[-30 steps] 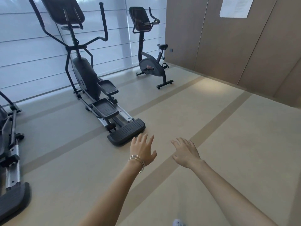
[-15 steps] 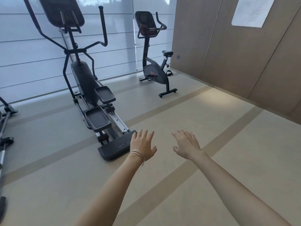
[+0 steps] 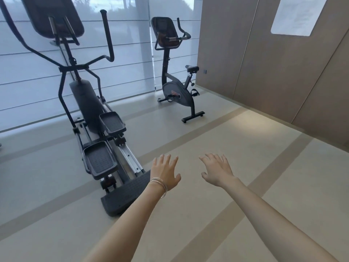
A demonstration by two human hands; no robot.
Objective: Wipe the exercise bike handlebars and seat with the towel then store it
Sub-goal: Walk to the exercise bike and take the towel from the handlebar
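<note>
Plainly both grips are released: the left grip, a bare hand, is stretched forward palm down with fingers straight and spread, holding nothing, and thin metal bangles ring its wrist. The right grip reaches out beside it without touching it, its fingers likewise loose and spread and holding nothing. Both hang above the pale floor, which is crossed by darker bands. Just left of the left grip, the rear foot of a cross-trainer sits on the floor, its two pedals set one ahead of the other along the rails and its long arms rising in front of the window blind. The exercise bike stands well apart from both grips, upright on its floor bars in the far corner where the blind meets the wood-panelled wall. Its handlebars curl up beside the dark console, and its seat sits on its post on the side nearer the wall. A pale sheet is fixed high on the wall; it looks like paper, though glare washes out whatever is on it.
</note>
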